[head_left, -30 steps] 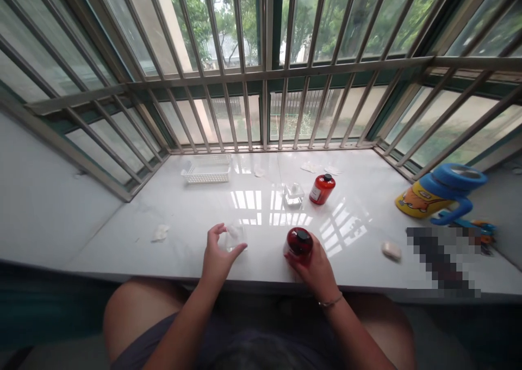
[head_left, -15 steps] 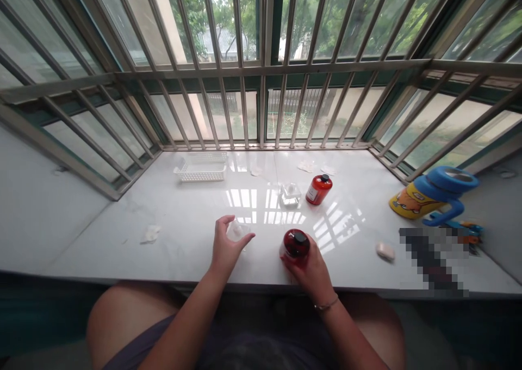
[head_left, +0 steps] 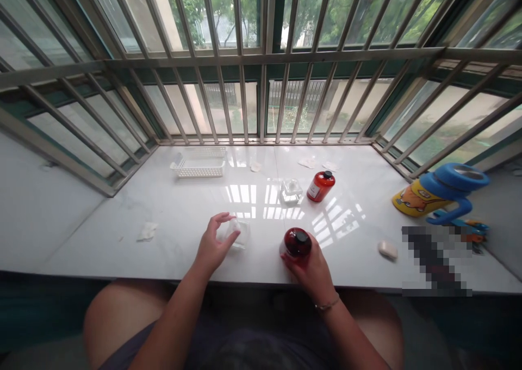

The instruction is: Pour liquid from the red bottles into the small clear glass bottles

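Note:
My right hand (head_left: 312, 269) is wrapped round a dark red bottle with a black cap (head_left: 297, 242), which is upright near the front edge of the white counter (head_left: 261, 266). To its left, a small clear glass container (head_left: 240, 233) stands on the surface. My left hand (head_left: 216, 244) is beside that container, thumb and fingers spread apart; part of the container shows past the fingertips. Farther back are a second clear glass container (head_left: 291, 191) and a brighter red bottle with a black cap and white label (head_left: 321, 186).
A white perforated basket (head_left: 199, 164) lies at the back left. Crumpled tissue (head_left: 147, 231) is on the left. At right are a pale soap-like block (head_left: 387, 250) and a blue and yellow handled bottle (head_left: 432, 193). Metal window bars (head_left: 261, 60) enclose the counter's back and sides.
My left hand has drawn back to the left, away from the clear glass container, which shows more now. My right hand stays round the dark red bottle. The view has tilted slightly down.

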`<state>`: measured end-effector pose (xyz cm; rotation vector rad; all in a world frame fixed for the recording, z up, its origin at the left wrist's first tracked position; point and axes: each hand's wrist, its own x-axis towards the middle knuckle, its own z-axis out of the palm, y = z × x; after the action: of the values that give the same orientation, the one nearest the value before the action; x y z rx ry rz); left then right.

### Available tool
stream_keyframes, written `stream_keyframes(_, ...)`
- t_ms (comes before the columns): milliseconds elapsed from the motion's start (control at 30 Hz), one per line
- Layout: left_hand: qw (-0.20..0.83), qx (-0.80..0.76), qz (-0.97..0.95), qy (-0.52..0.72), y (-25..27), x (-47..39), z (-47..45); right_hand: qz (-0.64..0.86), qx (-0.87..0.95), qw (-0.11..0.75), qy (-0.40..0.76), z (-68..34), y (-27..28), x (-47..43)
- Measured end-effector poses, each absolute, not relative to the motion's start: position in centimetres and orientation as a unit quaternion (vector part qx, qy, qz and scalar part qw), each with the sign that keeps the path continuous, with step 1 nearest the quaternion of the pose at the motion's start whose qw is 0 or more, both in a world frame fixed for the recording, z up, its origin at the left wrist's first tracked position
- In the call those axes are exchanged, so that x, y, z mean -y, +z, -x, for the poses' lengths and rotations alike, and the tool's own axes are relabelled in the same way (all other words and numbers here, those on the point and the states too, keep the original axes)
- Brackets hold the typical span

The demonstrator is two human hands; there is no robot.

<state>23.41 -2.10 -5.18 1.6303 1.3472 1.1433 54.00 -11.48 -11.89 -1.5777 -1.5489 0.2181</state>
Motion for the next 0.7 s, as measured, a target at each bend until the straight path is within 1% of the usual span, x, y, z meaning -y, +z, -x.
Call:
stream_keyframes(133,0.325,-0.547,-0.628,0.449,-5.3,1.1,-20.8,0.635,0.627,0.443,0.09,-54.0,-11.7,11.4)
stream_keyframes(267,0.296,-0.573,-0.577,0.501,-5.5,0.3,-19.1,0.635,0.626,0.446,0.08,-54.0,-11.7,11.4)
stream_keyframes(333,0.305,-0.561,-0.567,0.519,-5.6,0.6,-19.3,0.638,0.624,0.444,0.079,-54.0,-11.7,11.4)
stream_keyframes(533,0.355,-0.51,-0.587,0.519,-6.0,3.5,-23.2,0.641,0.622,0.442,0.084,-53.9,-11.7,11.5)
stream_keyframes(700,0.355,-0.549,-0.585,0.481,-5.7,4.5,-25.8,0.638,0.623,0.443,0.089,-53.9,-11.6,11.4)
